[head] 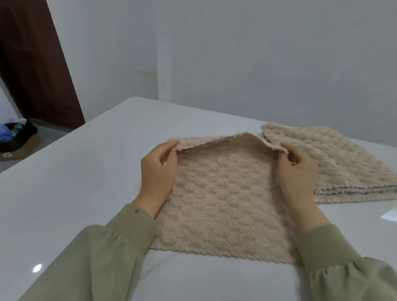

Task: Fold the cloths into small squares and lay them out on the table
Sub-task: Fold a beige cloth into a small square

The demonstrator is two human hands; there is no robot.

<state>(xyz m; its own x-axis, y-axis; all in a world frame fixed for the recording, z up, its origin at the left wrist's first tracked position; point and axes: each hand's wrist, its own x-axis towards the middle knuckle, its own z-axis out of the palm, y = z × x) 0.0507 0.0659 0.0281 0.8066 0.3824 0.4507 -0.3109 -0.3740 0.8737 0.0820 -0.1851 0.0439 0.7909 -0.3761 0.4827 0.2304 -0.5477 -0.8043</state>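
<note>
Counter (72, 188): bare toward its left edge. Beige waffled cloth (221, 208) near your edge; your left hand (159, 173) and right hand (297, 173) fingers pinch its raised far corners. Cloth stack (346, 165) just right.

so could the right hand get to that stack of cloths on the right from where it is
Probably yes: the right hand is pinching the beige cloth's far corner just beside the stack, nothing between them, though it must release first.

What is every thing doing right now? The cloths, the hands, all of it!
Beige fluffy cloth in front: spread flat, far edge lifted.
Left hand: pinching the cloth's far left corner.
Right hand: pinching the far right corner.
Pile of beige cloths: stacked on the right, untouched.
Brown cardboard box on the floor: open, stuffed with bags.
</note>
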